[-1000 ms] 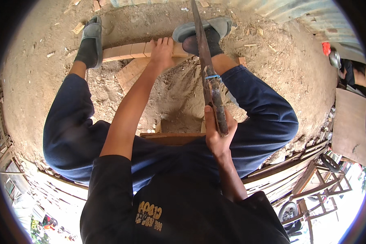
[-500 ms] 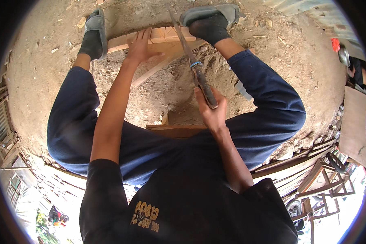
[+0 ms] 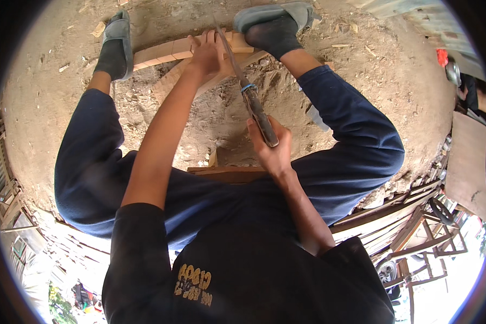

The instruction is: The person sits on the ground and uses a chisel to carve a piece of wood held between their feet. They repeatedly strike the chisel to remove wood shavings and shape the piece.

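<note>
A handsaw (image 3: 233, 60) with a dark handle and a blue band near the blade's base points away from me. My right hand (image 3: 274, 141) is wrapped round its handle. The blade lies across a light wooden board (image 3: 164, 52) marked with several crosswise lines, close beside my left hand (image 3: 206, 53). That hand rests on the board, its bent fingers over the far edge. I cannot make out whether the teeth have entered the wood. Beneath the board, another wooden plank (image 3: 170, 81) slants over the dirt.
My left foot (image 3: 115, 48) and right foot (image 3: 272, 35), in grey footwear, flank the board's ends. A wooden piece (image 3: 229, 174) lies between my thighs. Stacked planks (image 3: 386, 216) and a wooden frame (image 3: 426, 245) stand at the lower right. Wood scraps (image 3: 340, 45) dot the dirt floor.
My left hand has shifted right along the board, next to the saw blade, and its spread fingers have bent. The saw and right hand have moved slightly left. The lower plank's slant shows more.
</note>
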The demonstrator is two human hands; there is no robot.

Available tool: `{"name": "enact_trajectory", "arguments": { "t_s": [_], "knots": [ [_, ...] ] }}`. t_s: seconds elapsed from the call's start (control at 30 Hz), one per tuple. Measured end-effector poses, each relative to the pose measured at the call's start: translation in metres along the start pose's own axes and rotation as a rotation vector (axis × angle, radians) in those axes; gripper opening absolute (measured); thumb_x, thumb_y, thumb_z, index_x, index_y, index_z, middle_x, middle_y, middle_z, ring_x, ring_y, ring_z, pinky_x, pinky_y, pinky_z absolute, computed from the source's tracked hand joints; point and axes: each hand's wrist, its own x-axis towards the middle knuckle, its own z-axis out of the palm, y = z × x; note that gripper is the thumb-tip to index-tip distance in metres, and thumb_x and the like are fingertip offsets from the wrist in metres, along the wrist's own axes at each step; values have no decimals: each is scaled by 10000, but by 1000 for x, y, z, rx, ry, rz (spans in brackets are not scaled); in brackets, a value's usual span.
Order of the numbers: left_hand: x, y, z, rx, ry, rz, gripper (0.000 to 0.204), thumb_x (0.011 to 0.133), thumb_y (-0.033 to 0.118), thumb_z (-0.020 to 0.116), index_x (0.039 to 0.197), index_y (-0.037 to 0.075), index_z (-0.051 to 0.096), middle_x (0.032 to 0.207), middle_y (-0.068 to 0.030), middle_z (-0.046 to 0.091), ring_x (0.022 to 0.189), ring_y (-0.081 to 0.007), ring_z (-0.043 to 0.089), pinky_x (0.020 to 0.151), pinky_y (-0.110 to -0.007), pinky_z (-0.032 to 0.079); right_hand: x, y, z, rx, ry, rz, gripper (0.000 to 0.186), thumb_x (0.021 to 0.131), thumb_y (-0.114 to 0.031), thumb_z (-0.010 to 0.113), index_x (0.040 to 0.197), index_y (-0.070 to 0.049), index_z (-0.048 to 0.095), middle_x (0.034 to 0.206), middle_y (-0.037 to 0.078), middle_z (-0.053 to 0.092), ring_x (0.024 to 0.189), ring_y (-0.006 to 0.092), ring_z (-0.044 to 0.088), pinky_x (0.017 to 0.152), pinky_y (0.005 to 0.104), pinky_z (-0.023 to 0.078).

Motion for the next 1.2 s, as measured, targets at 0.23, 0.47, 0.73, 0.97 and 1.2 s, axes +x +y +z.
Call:
{"name": "enact_trajectory", "arguments": {
  "t_s": [0.23,0.47,0.73,0.97,1.2],
  "knots": [
    [2,26,-20,-48,54,-52,995,523,524,898,1315,85,487,1269,-159,509,1243,-396,451,1031,-790,219,-4,-16,-9,24,66,28,242,947,-186,688,816,9,626,587,33,530,571,62,479,511,305,401],
    [-6,38,-21,-129,28,-88,952,566,546,874,1285,47,499,1297,-145,506,1294,-379,435,1070,-826,160,-11,-11,-9,3,77,27,236,944,-176,689,815,12,628,587,30,526,572,58,470,510,300,397],
    [-6,28,-19,-79,-15,-78,989,611,637,848,1315,44,486,1300,-146,497,1305,-363,422,1069,-824,141,-12,2,-1,24,38,-2,235,936,-169,691,801,12,628,582,48,549,569,68,483,519,314,417],
    [-21,8,-31,-221,16,31,1196,601,625,888,1513,79,341,1485,-168,409,1448,-372,301,1191,-671,148,-4,10,1,65,40,7,240,935,-166,688,787,9,617,578,71,539,563,72,500,517,318,426],
    [-50,-52,-36,-194,-76,-215,1289,590,585,909,1584,113,238,1605,-168,263,1508,-364,208,1223,-592,166,8,22,7,52,-11,8,230,928,-155,690,782,7,616,589,98,571,554,96,530,527,333,448]
  ]
}}
